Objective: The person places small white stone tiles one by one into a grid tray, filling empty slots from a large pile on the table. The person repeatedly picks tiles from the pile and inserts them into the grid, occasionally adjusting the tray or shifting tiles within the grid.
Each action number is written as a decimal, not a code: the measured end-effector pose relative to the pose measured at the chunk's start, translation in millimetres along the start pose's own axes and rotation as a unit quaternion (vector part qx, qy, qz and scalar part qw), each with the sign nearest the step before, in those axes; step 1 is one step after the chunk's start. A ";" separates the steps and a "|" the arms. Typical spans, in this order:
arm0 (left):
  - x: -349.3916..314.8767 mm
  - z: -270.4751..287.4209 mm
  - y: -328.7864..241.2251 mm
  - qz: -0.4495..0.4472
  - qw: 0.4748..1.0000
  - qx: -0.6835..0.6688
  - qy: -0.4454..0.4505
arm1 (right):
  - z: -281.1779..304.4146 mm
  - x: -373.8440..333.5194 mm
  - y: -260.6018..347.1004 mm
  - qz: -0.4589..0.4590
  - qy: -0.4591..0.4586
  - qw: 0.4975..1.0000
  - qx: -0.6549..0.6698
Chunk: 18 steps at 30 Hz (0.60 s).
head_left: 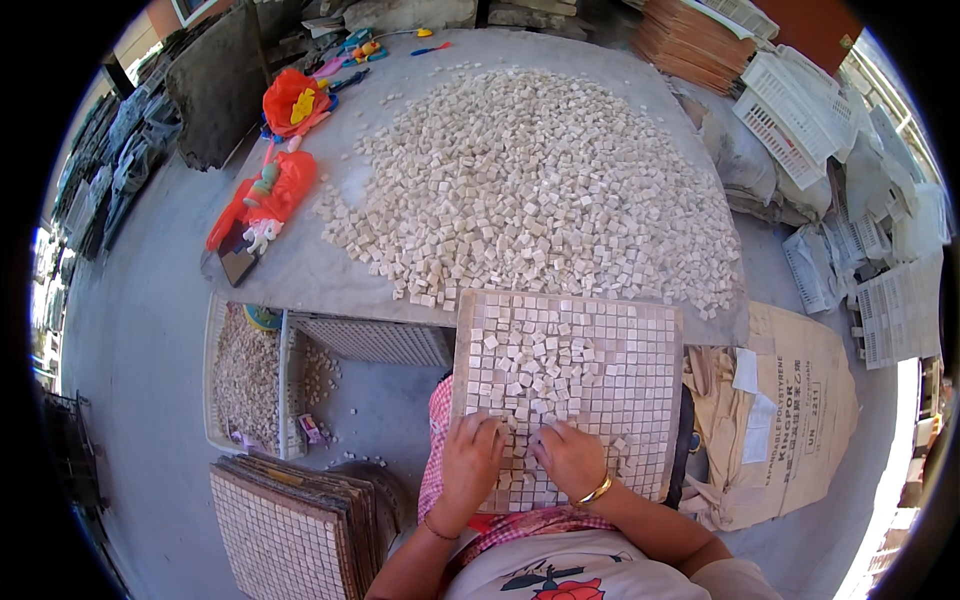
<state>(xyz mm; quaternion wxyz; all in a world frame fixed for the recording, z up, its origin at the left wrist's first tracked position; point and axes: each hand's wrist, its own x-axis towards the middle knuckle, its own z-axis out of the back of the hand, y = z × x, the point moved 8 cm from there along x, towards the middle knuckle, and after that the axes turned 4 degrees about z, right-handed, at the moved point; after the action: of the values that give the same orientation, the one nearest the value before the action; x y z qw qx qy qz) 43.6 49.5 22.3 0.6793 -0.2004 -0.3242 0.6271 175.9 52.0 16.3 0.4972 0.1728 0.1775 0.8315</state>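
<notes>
Both forearms in from below, angled inward. Left hand (474, 452) and right hand (570, 456) near each other over the near half of the board (462, 350), fingers curled, tips down among tiles (540, 352). Grip on each: fingers bent well in; cannot tell whether a tile is pinched. Loose tiles heap just beyond the fingers; right side of board, mostly flat rows running to the rim. Far edge meets the desk (330, 275), big pile (540, 180) across it. Left: crate (213, 400), stack (275, 530). Right: brown sack (800, 420) close by.
</notes>
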 end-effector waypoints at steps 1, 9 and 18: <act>-0.9 1.5 2.7 0.003 1.000 -0.014 -0.006 | -1.8 -1.2 -1.1 0.008 0.002 1.000 -0.005; -16.6 3.8 48.2 0.238 0.925 -0.284 0.080 | -11.2 -14.6 -27.2 -0.159 0.151 0.776 0.592; -1.3 -4.2 56.1 0.285 0.808 -0.514 0.038 | 1.2 20.2 -16.0 -0.085 0.118 0.874 0.465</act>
<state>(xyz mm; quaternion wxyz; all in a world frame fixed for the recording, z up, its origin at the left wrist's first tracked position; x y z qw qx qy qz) 6.0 56.3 -19.0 0.2795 -0.6272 -0.5016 0.5262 179.6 77.2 12.1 0.4035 0.2685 0.6148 0.6222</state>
